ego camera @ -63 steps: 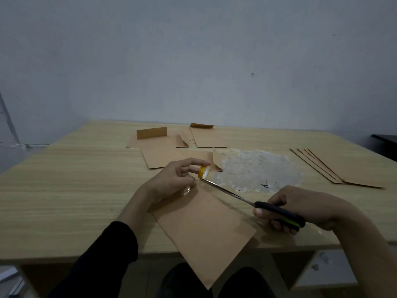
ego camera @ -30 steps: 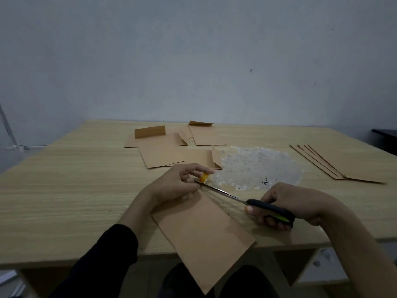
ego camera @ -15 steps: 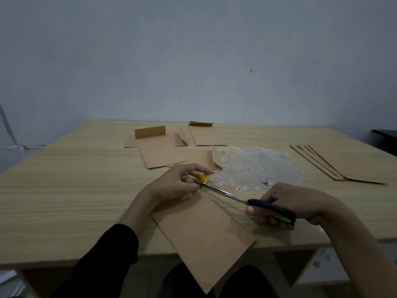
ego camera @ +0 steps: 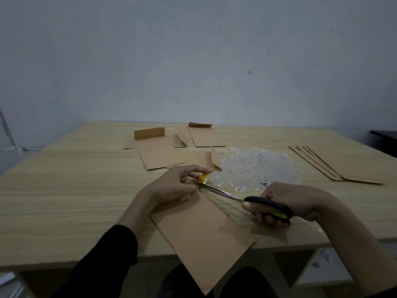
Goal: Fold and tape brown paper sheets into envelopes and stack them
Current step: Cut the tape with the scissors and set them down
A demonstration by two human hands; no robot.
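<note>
Left hand: my left hand (ego camera: 171, 186) pinches the small tape roll (ego camera: 203, 178) at mid-frame and lies over the far end of the folded brown sheet (ego camera: 202, 235).
Right hand: my right hand (ego camera: 290, 201) is clenched round the black handles of the scissors (ego camera: 236, 197), whose tips are just beside my left fingers.
Risk, fingers: a careless snip could nick skin.
Risk, tape: I cannot see the strip. Slack tape might stick to itself or cut crooked.
Risk, sheet: it overhangs the table (ego camera: 64, 190) edge at lower centre, so lifting my hand could let it slide off.
Stack: the finished envelopes (ego camera: 343, 166) lie at right, well apart.
</note>
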